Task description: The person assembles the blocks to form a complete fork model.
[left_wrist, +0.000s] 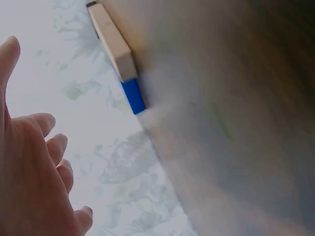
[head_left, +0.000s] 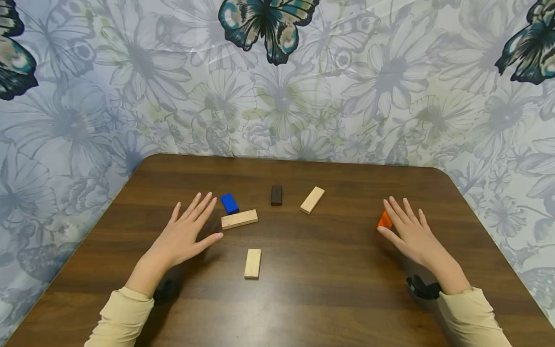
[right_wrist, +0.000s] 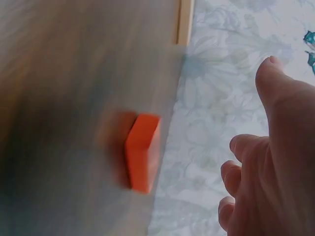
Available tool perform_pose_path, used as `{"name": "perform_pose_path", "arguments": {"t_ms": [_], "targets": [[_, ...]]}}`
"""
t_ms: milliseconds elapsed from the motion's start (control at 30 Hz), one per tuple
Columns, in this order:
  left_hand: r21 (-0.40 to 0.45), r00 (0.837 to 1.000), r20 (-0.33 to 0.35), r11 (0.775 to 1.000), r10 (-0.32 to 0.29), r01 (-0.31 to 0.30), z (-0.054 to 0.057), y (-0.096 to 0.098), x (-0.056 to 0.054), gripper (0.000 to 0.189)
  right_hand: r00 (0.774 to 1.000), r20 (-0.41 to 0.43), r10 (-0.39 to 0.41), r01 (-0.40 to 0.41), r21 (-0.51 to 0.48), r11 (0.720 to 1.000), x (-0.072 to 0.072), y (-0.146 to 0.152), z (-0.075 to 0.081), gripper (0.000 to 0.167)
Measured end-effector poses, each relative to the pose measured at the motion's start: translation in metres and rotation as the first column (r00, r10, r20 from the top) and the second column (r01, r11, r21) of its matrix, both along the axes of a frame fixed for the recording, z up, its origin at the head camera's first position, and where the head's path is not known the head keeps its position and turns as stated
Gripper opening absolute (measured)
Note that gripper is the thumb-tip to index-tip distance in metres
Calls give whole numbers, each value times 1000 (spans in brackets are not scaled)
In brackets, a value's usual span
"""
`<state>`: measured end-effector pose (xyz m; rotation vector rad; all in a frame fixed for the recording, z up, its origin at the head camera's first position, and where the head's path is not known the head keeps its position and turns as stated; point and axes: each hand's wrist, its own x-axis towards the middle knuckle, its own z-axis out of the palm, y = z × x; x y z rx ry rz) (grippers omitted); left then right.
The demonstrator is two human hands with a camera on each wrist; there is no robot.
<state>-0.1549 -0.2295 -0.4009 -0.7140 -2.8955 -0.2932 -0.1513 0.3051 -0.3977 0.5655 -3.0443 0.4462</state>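
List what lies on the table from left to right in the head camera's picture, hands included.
Left hand → blue block → dark brown block → slanted pale block → orange block → right hand.

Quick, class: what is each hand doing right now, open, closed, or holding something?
Left hand: open, fingers straight, holding nothing, beside the blue block.
Right hand: open, holding nothing, next to the orange block.

The right hand [right_wrist: 275, 167] fills the lower right, thumb out and fingers loosely bent, holding nothing. Just beside it an orange block [right_wrist: 142, 151] lies on the table [right_wrist: 64, 98] (blurred here). A pale block [right_wrist: 185, 22] shows at the top.
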Motion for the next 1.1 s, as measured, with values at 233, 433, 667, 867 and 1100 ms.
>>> {"name": "perform_pose_path", "arguments": {"t_ms": [233,433,667,867,1100], "targets": [[29,995,79,998,-55,53,-1,22,-3,85,999,44,21,-20,-27,999,-18,-26,4,74],[37,983,142,993,-112,108,-11,35,-1,88,997,60,56,-52,-72,996,-34,-51,0,74],[76,959,242,988,-146,131,-16,37,2,91,991,78,108,-95,-145,985,-54,-81,-6,73],[50,951,270,989,-149,141,-21,36,2,92,992,85,99,-71,-285,956,-75,-105,-17,76],[48,954,266,991,-136,128,-21,36,2,91,989,150,10,58,-439,897,-95,-124,-27,77]]}}
